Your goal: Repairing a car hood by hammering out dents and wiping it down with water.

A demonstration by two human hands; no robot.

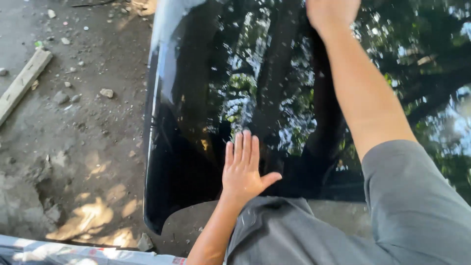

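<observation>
Grey sleeve cloth [417, 211] fills the lower right of my view, nearest the lens, and both bare arms run out from it over a glossy black panel [196, 98]. From my remote station I record the left hand [244, 167] lying flat on the panel close to its near edge, palm down, four fingers straight and held side by side, thumb spread out to the right; it grips nothing and only presses on the surface. I note the right hand [332, 12] reaching toward the panel's far edge, well apart from the left, and cut off by the top of the view; only the wrist and the heel of the hand show, so I cannot tell whether its fingers are spread or closed, or what they touch. I find the panel dark and mirror-like, reflecting tree branches, leaves and patches of sky. Beyond its left edge I see bare dirt ground [73, 137] strewn with small stones [106, 92], and a pale wooden plank [22, 83] lying aslant, clear of the panel.
</observation>
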